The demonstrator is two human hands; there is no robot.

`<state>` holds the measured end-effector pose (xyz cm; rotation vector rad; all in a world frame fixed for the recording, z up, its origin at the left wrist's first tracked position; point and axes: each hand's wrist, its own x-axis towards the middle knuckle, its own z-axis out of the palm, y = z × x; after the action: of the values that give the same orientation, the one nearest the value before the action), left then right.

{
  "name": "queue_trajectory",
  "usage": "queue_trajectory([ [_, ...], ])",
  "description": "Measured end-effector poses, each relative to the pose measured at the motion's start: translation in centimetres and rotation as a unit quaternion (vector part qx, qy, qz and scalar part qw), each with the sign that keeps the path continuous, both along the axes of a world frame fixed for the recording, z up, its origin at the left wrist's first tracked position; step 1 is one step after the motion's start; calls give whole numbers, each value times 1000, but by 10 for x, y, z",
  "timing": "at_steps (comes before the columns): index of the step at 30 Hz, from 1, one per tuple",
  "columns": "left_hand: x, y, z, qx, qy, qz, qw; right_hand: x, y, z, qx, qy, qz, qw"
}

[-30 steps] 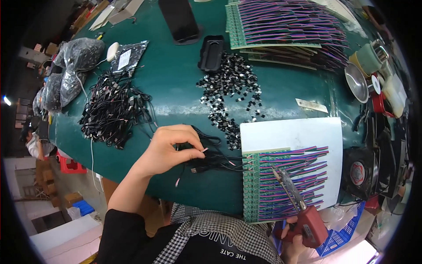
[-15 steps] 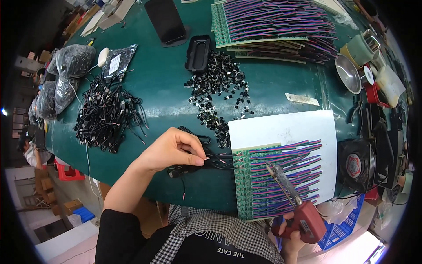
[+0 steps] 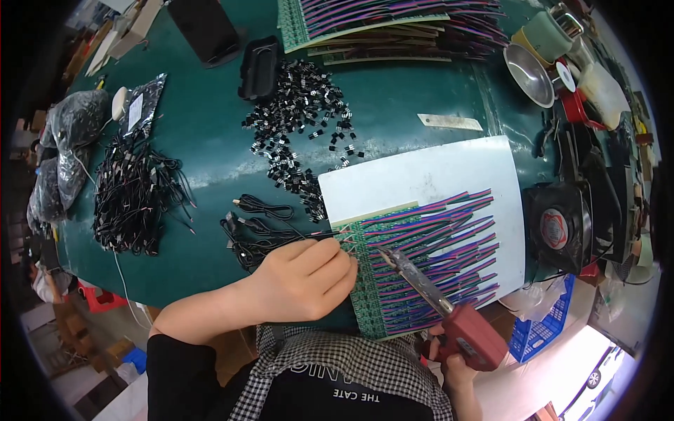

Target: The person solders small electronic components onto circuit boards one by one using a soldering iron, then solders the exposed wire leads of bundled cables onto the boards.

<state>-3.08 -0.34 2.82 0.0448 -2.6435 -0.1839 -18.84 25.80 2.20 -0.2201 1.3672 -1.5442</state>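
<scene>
My left hand (image 3: 302,277) is closed in a pinch at the left edge of a green circuit board panel (image 3: 368,302), on the end of a thin black cable; the fingers mostly hide that end. Rows of blue, red and black wires (image 3: 449,245) run rightward from the panel. My right hand (image 3: 453,361) grips the handle of a red soldering gun (image 3: 472,338), and its tip hangs over the panel's upper left part, close to my left fingertips. Several black USB cables (image 3: 256,231) lie just beyond my left hand, some reaching the panel's upper left edge.
The panel rests partly on a white sheet (image 3: 421,165). Farther off are small black connectors (image 3: 298,105), a black tray (image 3: 260,67), a cable pile (image 3: 133,193) and stacked wired panels (image 3: 379,28). On the right stand a fan (image 3: 558,228) and a metal bowl (image 3: 528,74).
My left hand has moved right and nearer to me, from beside the panel to its left edge, taking the wire end along. The soldering gun stays over the panel. The whole view has shifted.
</scene>
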Motion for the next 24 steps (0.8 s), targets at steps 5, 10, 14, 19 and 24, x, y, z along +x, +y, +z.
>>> queue_trajectory([
  [5, 0, 2, -6, -63, -16, -19, 998, -3, 1, -1, 10, 21, 18, 1000],
  [10, -1, 2, -4, -46, -42, -17, 998, -7, 4, -8, 17, 72, 75, 994],
  [14, -1, 2, -3, -51, -57, -22, 997, -8, 13, -13, 34, 219, 135, 966],
  [19, -1, 4, -2, -55, -66, -24, 996, -9, 19, -17, 26, 274, 173, 946],
  [24, -3, 3, 4, -63, -98, -41, 992, -12, 9, -13, 8, 188, 152, 970],
])
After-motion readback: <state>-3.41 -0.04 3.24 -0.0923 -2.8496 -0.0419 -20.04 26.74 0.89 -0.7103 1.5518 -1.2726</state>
